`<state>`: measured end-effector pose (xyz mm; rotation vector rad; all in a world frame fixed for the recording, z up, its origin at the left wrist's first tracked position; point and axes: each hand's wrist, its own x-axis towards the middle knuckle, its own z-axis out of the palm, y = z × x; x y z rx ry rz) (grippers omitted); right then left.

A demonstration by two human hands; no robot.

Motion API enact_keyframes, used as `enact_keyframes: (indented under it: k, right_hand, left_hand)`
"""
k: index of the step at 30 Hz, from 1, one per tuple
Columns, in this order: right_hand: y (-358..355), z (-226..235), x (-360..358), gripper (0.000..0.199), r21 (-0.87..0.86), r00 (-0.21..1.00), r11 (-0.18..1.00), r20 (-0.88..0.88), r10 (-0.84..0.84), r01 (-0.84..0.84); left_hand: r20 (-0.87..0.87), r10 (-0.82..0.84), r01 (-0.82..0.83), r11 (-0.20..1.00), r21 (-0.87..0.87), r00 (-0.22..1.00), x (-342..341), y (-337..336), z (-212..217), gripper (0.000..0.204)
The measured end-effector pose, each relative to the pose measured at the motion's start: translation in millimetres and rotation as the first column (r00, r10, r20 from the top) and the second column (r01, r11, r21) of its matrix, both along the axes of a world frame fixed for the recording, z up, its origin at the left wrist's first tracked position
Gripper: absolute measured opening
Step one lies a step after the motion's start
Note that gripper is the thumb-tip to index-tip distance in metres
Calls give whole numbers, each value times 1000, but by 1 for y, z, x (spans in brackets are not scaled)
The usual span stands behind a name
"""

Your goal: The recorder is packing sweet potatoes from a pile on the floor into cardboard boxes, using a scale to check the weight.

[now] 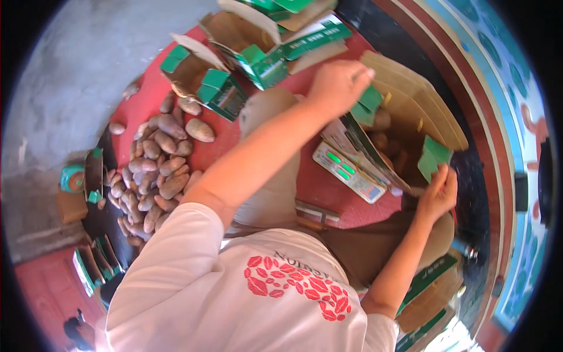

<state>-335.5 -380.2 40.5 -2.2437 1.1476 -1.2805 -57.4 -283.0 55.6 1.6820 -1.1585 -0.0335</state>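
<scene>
An open cardboard box (431,100) with green end flaps stands in front of me on the right, with several potatoes (381,141) inside, partly in shadow. My left hand (339,88) is closed, its fingers curled beside the box's far left corner and above a green flap (367,105). What its fingertips hold, if anything, is hidden. At the near right corner, my right hand (438,196) pinches the box's other green flap (434,157). A white digital scale (349,171) with lit green displays shows just left of the box, partly covered by its side.
A large heap of reddish-brown potatoes (155,161) lies on a red surface (229,132) to my left. Open green boxes (205,82) stand at the far side. More cartons (431,293) are at the lower right, beside my leg. A flat-bladed metal tool (316,212) lies near my lap.
</scene>
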Motion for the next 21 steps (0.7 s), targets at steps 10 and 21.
enact_keyframes:
  k: [10,21]
  right_hand:
    - [10,6,5,19,-11,995,997,-70,75,-76]
    - [10,3,8,24,-81,988,991,-123,96,-107]
  left_hand:
    - [106,30,-20,996,-92,994,-13,-12,-6,30]
    - [57,4,2,994,-107,998,-22,-19,-3,29]
